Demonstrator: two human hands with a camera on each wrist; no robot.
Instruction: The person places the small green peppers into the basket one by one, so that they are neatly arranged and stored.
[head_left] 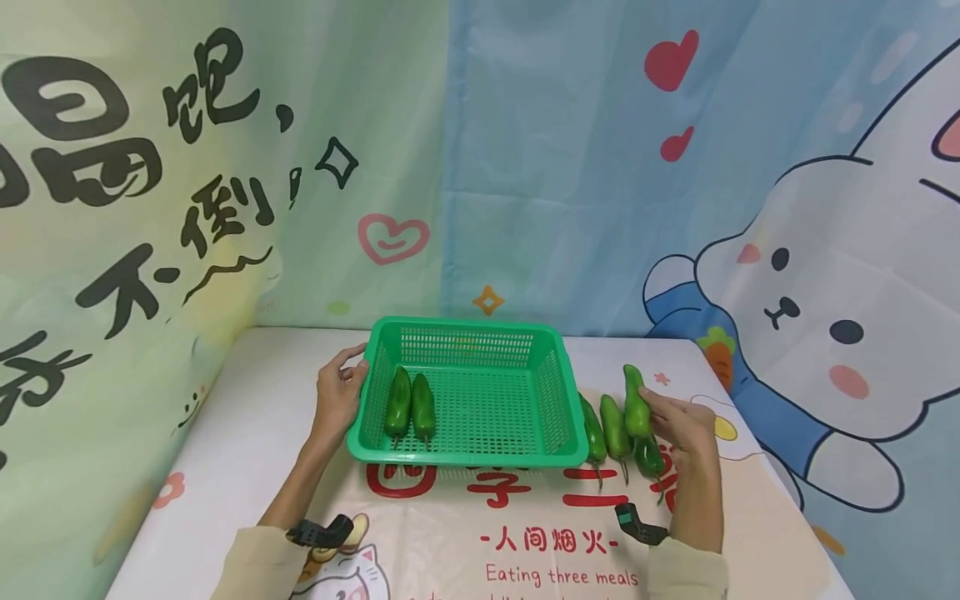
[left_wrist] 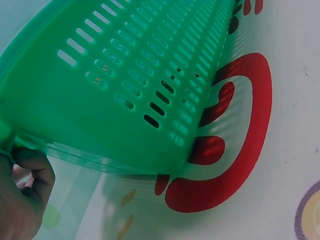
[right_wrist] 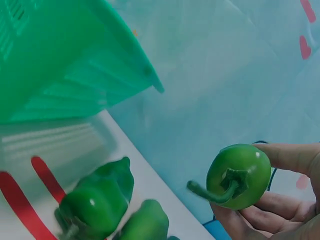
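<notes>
A green plastic basket (head_left: 480, 458) with slotted walls stands on the table. Two green peppers (head_left: 401, 404) lie side by side in its left part. My left hand (head_left: 341, 396) grips the basket's left rim, thumb and fingers at the edge, as the left wrist view also shows. My right hand (head_left: 684, 425) pinches a green pepper (right_wrist: 239, 175) between thumb and fingers, raised over the table, its stem facing the right wrist camera. Beneath and beside it, several more peppers (head_left: 615, 429) lie in a row just right of the basket.
The table is covered by a printed cloth (head_left: 555, 550) with red characters and cartoon figures. Behind it hangs a pale green and blue curtain (head_left: 510, 167) with a rabbit print on the right. A dark band (head_left: 641, 525) sits on each wrist.
</notes>
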